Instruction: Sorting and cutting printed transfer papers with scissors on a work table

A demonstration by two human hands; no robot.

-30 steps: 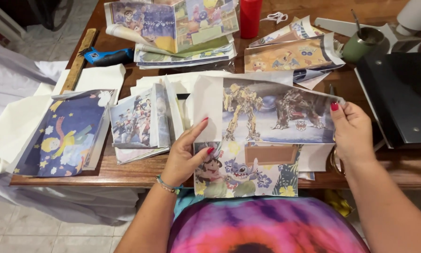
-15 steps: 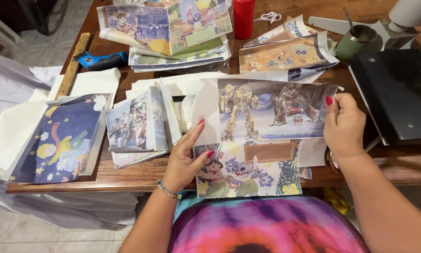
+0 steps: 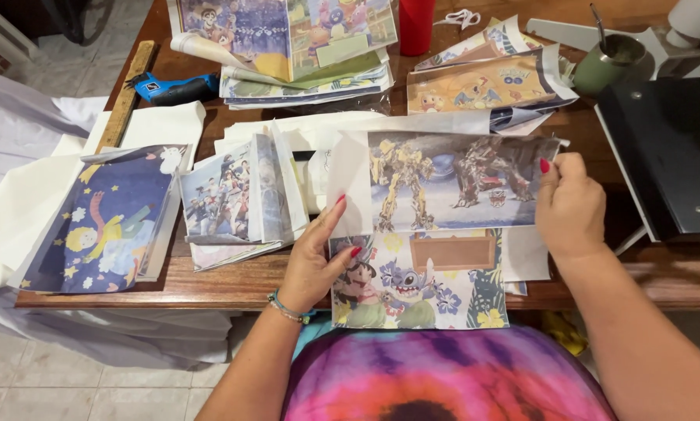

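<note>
Nearest, at the table's front edge, a cartoon print (image 3: 420, 284) with flowers lies flat, its lower part overhanging the wooden table (image 3: 233, 284); just above it the left hand (image 3: 315, 261) pinches the left edge of a robot print (image 3: 451, 183) and the right hand (image 3: 569, 204) grips its right edge, holding the sheet lifted over the pile. Left lie a starry blue print (image 3: 100, 218) and a fanned stack of prints (image 3: 237, 199); farther back, a green cup (image 3: 608, 64) and a red cup (image 3: 416, 23).

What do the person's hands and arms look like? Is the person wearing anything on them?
Both arms are bare, with no sleeves showing. The left hand has red-painted fingernails and a thin beaded bracelet in teal and pale colours around the wrist. The right hand has red nails too, with no bracelet or watch visible. No rings can be made out.
</note>
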